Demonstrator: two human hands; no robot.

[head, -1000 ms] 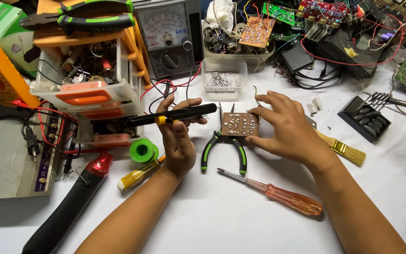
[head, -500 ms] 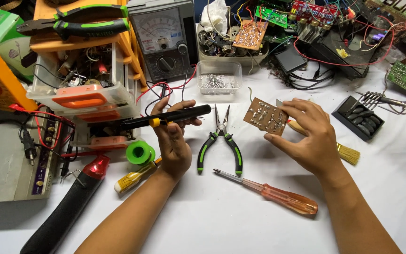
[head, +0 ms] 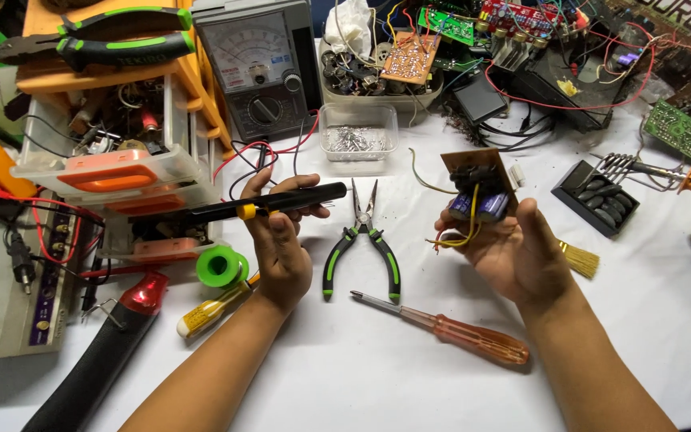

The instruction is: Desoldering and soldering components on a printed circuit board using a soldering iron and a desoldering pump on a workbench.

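Note:
My left hand (head: 280, 240) grips a black soldering iron (head: 273, 202) with a yellow ring, held level above the white table. My right hand (head: 513, 248) holds up a small brown circuit board (head: 477, 182), tilted so its component side faces me, with blue capacitors and yellow wires hanging from it. Between my two hands lie green-handled needle-nose pliers (head: 361, 240). An orange-handled screwdriver (head: 449, 330) rests on the table just in front of them.
A green solder spool (head: 221, 266) and a yellow screwdriver (head: 205, 312) lie left of my wrist. An analog multimeter (head: 257, 64), a clear box of small metal parts (head: 357, 140), a parts organiser (head: 113, 160), a soldering stand (head: 597, 196) and tangled boards crowd the back.
My right hand lifted the circuit board off the table and turned it over, so the component side now faces me. The left hand with the soldering iron barely moved.

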